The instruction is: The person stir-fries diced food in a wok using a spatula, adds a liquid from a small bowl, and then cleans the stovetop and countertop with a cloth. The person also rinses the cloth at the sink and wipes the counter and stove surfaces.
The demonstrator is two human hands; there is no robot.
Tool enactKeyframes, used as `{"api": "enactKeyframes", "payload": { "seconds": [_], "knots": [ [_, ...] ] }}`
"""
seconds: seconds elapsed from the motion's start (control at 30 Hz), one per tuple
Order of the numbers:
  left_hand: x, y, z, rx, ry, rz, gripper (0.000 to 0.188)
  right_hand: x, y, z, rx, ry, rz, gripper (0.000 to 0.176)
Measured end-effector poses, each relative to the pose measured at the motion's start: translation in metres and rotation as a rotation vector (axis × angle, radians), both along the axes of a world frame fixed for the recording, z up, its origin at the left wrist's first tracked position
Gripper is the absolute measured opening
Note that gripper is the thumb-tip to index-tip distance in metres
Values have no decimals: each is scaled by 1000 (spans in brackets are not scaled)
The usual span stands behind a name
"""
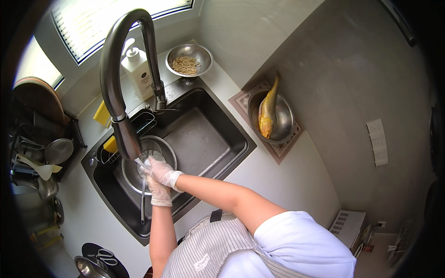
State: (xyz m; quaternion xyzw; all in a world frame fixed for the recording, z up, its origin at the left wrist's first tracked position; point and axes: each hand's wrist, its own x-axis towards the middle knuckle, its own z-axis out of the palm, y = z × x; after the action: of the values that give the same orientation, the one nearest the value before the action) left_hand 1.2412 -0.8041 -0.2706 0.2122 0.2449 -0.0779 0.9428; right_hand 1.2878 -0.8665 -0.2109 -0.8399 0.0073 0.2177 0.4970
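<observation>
Both my hands wear translucent disposable gloves and meet under the spout of a pull-down kitchen faucet (128, 139). A stream of water falls on the fingers. My right hand (160, 171) lies over my left hand (158, 191), and the overlap hides whether anything is between them. Beneath them, a round stainless-steel bowl (171, 147) stands in the left part of a dark sink (198, 139). A wire-headed metal utensil (143, 205), perhaps a whisk, leans in the bowl, its handle sticking out toward me over the rim.
A wire caddy (147, 121) with a yellow sponge (110, 144) hangs inside the sink. Behind stand a pump bottle (137, 71) and a perforated metal bowl (205, 60) of pale pieces. Right, a yellow fish (267, 113) lies in a steel bowl (283, 127). Scissors (106, 256) lie front left.
</observation>
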Motion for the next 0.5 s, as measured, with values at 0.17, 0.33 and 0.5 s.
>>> {"api": "enactKeyframes", "payload": {
  "seconds": [0.17, 0.33, 0.5],
  "knots": [
    [10, 40, -54, -30, -434, -183, 41, -22, 1, 14, -309, -543, 648, 40],
    [-7, 30, -16, -83, -323, -127, 35, -28, 11, -11, -393, -702, 370, 20],
    [-7, -8, 14, 47, -70, 93, 36, -2, -16, 22, -553, -400, 394, 16]
  ]
}}
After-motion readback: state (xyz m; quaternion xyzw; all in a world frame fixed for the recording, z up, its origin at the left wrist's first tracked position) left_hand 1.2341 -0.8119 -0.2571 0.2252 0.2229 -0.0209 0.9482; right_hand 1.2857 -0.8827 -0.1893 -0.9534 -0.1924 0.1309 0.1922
